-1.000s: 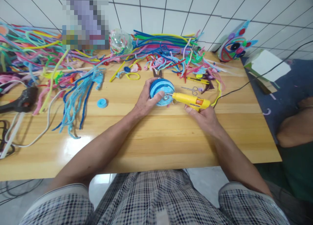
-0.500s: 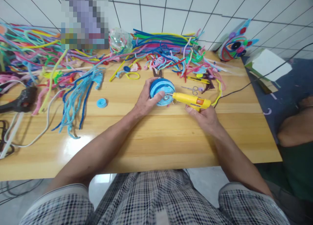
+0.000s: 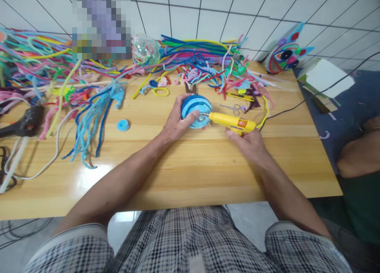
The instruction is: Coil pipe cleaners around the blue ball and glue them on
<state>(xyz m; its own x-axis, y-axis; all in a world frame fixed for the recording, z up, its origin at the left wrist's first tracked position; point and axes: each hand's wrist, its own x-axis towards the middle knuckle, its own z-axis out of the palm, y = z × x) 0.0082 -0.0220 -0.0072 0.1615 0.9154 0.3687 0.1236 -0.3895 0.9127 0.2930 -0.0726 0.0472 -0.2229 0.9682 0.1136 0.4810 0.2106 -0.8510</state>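
My left hand point(image 3: 177, 120) is closed around a ball wound with light and dark blue pipe cleaners point(image 3: 198, 107), thumb on its near side. In my right hand point(image 3: 247, 141) is a yellow hot glue gun point(image 3: 230, 121), pointing left. Its nozzle meets the ball close to my left thumb; whether glue is coming out cannot be made out. Small scissors point(image 3: 233, 108) lie just behind the gun. A small light blue coil point(image 3: 122, 125) rests on the table left of my left hand, near a bundle of blue pipe cleaners point(image 3: 89, 122).
Heaps of coloured pipe cleaners point(image 3: 202, 51) line the wall. A black glue gun point(image 3: 29, 122) lies at far left, a clear ball point(image 3: 146, 49) and a decorated mask point(image 3: 285, 55) stand behind. A black cord point(image 3: 311, 97) runs right. Another person's arm point(image 3: 358, 156) shows at right.
Hardly anything differs. Both hands, the ball and the glue gun keep their positions; the whole view has shifted very slightly.
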